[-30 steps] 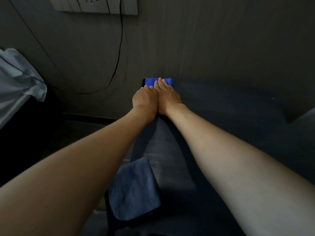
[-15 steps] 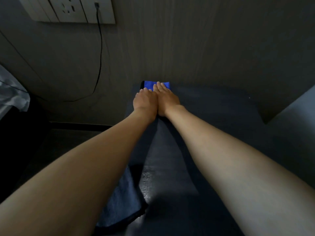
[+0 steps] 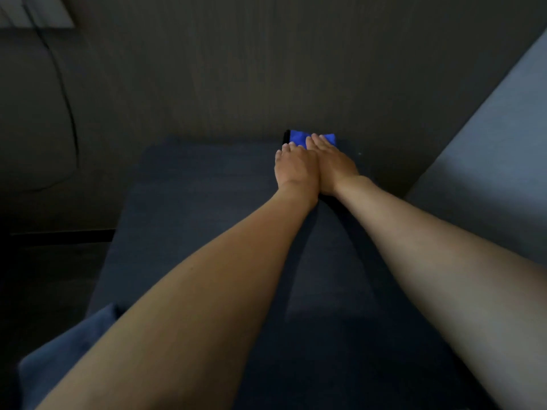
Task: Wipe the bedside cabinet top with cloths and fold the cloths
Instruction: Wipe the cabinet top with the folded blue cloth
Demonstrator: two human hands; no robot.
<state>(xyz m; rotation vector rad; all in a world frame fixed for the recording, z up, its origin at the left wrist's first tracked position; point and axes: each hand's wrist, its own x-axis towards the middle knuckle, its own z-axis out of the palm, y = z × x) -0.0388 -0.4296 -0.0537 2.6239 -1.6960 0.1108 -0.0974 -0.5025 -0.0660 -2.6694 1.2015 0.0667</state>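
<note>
Both hands lie flat, side by side and touching, on the blue cloth (image 3: 299, 139) at the far edge of the bedside cabinet top (image 3: 189, 202). Left hand (image 3: 294, 170) and right hand (image 3: 336, 167) have straight fingers pressing down, likely to spread wiping pressure. Wall directly beyond; open surface lies left and near. A second, darker cloth (image 3: 68, 347) overhangs the near-left corner.

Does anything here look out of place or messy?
One thing: a dark blue cloth hangs over the cabinet top's near left edge, unfolded. Otherwise both hands press a bright blue cloth flat near the wall.
</note>
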